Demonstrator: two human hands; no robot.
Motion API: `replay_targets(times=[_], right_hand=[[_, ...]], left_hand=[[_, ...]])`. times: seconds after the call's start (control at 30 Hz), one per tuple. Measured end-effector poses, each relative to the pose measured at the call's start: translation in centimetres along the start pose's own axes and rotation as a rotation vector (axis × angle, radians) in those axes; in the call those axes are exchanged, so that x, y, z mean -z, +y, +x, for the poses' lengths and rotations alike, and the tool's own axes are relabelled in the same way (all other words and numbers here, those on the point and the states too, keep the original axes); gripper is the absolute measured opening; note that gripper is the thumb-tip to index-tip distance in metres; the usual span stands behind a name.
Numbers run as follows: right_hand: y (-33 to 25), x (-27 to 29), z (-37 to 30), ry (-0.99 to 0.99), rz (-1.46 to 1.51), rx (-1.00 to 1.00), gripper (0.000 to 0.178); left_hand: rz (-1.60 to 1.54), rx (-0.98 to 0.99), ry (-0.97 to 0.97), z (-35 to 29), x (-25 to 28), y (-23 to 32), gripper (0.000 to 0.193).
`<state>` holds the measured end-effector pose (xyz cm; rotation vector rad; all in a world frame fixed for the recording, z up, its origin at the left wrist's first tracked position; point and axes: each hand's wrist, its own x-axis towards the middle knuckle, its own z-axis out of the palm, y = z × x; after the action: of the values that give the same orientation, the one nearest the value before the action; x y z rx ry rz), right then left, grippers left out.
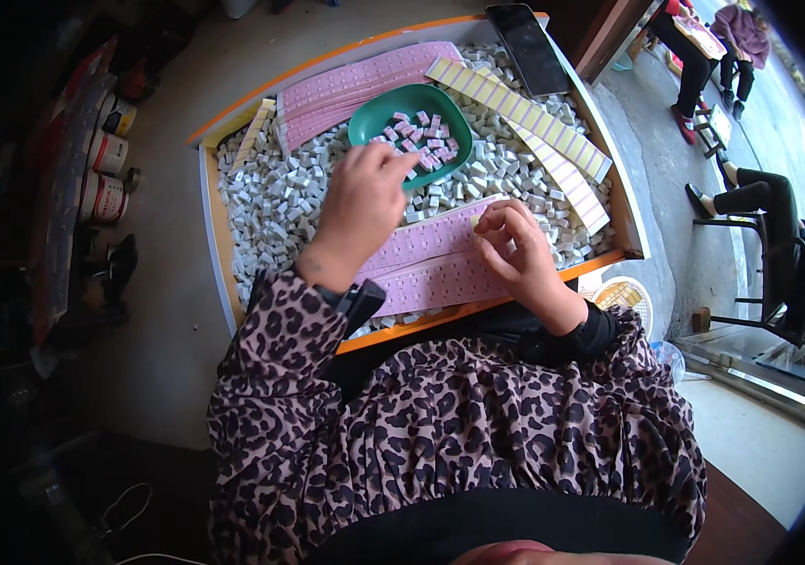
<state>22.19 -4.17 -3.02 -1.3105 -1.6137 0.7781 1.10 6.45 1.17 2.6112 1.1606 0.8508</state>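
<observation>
My left hand (365, 207) reaches over the near left rim of a green bowl (358, 120), its fingers bent together at the small pink-and-white pieces (435, 134) inside. Whether a piece is between those fingertips is hidden. With thumb and forefinger closed, my right hand (523, 252) pinches a small pale yellow piece (475, 221). It is held above the right part of pink printed sheets (426, 247), which lie in front of me on a bed of small whitish blocks (275, 202).
An orange-edged shallow box (212, 202) holds the blocks. More pink sheets (365, 83), striped pale yellow strips (527, 115) and a dark phone (527, 52) lie at its far side. Cans (108, 153) stand on the left. People sit at the right, one on a chair (770, 254).
</observation>
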Motion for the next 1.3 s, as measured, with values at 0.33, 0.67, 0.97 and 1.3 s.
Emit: replay_targets(times=[0.33,0.67,0.97,1.3], right_hand=[[0.1,0.9,0.0,0.039,-0.056,0.046,0.012],[0.1,1.6,-0.1,0.040,-0.057,0.045,0.011],[0.2,1.1,-0.1,0.008,-0.039,-0.008,0.011],[-1.0,0.7,0.1,-0.020,0.005,-0.081,0.012]], left_hand=[[0.280,-0.153,-0.180,1.6,-2.4,0.1,0.026],[0.105,-0.137,-0.085,1.3,-1.9,-0.8,0.021],[-0.011,0.144,0.103,-3.5,2.8,-2.8,0.009],[0.142,0.295,-0.078,-4.7,1.3,-3.7,0.012]])
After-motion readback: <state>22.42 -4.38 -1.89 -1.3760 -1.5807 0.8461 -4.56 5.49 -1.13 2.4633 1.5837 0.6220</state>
